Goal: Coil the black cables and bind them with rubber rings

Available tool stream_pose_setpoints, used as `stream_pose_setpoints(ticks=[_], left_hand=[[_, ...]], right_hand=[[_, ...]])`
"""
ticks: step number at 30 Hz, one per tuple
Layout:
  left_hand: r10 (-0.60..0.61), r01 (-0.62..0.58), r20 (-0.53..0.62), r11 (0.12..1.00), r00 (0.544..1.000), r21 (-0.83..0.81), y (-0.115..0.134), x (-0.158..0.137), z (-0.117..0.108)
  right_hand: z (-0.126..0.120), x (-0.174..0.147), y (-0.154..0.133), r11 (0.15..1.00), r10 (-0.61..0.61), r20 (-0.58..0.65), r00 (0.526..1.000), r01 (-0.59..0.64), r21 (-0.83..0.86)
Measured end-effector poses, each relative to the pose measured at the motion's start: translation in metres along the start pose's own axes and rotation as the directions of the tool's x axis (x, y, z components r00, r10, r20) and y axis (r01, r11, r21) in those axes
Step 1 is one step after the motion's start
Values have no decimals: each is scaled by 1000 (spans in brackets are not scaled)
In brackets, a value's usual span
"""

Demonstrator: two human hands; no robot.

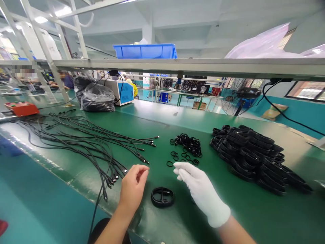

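My left hand (134,186) is bare, its fingers curled with the thumb tip close to the index tip and nothing visible between them. It hovers beside the plug ends of several loose black cables (101,145). My right hand (200,189) wears a white glove; its fingers reach leftward, slightly apart, holding nothing I can see. Just beyond its fingertips lie small black rubber rings (174,155), with a thicker heap of rings (189,144) behind. Between my hands a coiled black cable (162,197), banded across its middle, rests flat on the green table (152,118).
A large pile of coiled cables (251,152) stands at the right. Toward the back left are a plastic-wrapped bundle (98,96), a blue-and-white machine (122,91) and an orange control box (22,107). Overhead runs a shelf (198,64) bearing a blue bin (144,51).
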State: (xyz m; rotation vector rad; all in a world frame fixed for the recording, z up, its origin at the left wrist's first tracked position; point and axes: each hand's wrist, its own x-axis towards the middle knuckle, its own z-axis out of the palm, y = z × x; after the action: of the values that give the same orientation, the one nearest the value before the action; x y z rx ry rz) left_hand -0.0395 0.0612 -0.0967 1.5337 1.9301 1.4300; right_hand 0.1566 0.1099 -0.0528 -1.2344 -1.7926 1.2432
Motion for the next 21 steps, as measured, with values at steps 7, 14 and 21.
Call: stream_pose_setpoints(ticks=[7, 14, 21], left_hand=[[29, -30, 24, 998, 999, 48, 1, -2, -1], [43, -50, 67, 994, 997, 95, 2, -2, -3], [67, -92, 113, 969, 991, 230, 0, 1, -5]], right_hand=[[22, -9, -5, 901, 7, 275, 962, 113, -419], [36, -12, 11, 768, -164, 254, 953, 285, -573], [36, -19, -7, 982, -83, 80, 993, 95, -162]])
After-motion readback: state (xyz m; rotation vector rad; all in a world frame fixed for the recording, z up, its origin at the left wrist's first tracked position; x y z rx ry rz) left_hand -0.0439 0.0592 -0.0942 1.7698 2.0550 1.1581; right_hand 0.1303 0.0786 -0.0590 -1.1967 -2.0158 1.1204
